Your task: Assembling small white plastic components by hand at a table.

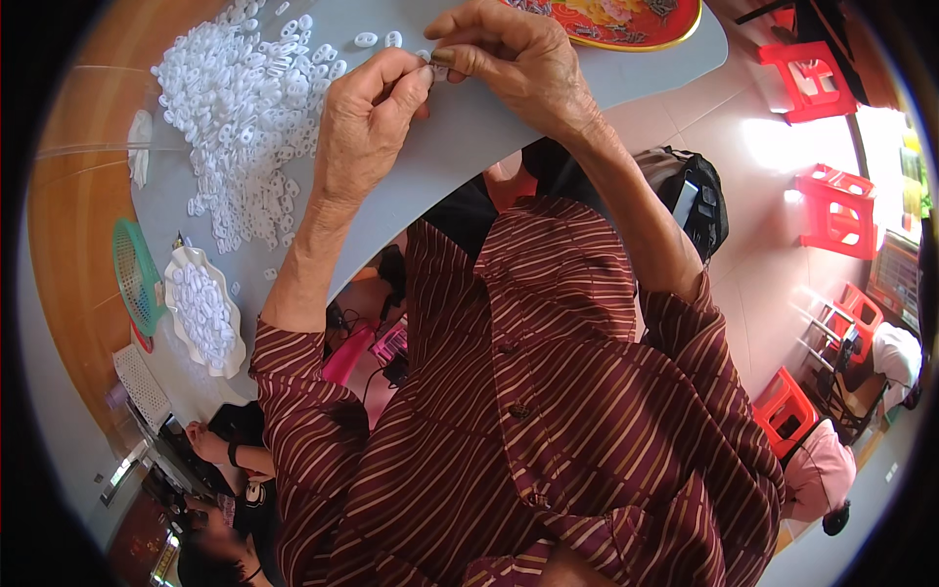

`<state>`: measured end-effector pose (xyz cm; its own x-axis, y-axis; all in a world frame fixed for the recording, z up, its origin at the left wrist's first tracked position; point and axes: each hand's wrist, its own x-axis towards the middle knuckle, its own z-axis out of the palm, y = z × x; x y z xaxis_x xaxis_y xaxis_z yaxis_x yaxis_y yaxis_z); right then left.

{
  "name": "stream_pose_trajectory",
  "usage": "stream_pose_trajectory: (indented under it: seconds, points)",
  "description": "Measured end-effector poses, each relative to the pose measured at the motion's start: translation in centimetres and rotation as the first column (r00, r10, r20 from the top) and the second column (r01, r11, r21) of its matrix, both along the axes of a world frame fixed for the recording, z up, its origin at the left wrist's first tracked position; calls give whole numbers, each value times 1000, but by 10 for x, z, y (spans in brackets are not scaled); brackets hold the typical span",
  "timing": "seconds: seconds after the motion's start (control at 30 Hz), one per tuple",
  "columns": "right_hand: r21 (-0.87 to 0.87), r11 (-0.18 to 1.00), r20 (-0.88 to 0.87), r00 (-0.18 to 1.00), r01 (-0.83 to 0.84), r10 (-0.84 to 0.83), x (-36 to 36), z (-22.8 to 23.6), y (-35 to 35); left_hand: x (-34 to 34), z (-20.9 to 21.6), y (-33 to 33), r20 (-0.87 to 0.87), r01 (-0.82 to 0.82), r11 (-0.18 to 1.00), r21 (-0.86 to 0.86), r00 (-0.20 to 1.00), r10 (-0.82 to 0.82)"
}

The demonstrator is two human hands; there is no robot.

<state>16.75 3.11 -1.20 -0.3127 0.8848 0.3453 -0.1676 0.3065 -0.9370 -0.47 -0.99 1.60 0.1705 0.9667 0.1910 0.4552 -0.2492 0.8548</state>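
My left hand [367,122] and my right hand [528,78] meet fingertip to fingertip above the grey table [440,137]. Pinched in the left thumb and forefinger is a small white plastic piece [439,73], mostly hidden by the fingers. The right thumb and forefinger press together against the same spot; whether they hold a part of their own is hidden. Just beyond the fingertips lie a few loose white oval pieces [366,40] with holes. A large heap of the same pieces [235,108] spreads to the left of my left hand.
A red patterned tray [626,44] with small metal parts stands at the far right. Left of my forearm are a white scalloped dish [235,357] of white pieces and a green basket [132,274]. Another person's hand [205,442] shows at lower left. Red stools [836,210] stand on the right.
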Motion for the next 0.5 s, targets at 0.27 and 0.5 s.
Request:
stream_pose_trajectory:
  seconds: [0.27,0.5]
  points:
    - [11,1000,196,981,10,-12,4,6,1,-5,-1,3,13,70,997,9,997,-70]
    - [15,1000,134,991,-10,8,5,2,3,-5,-1,4,57,122,992,-30,991,-120]
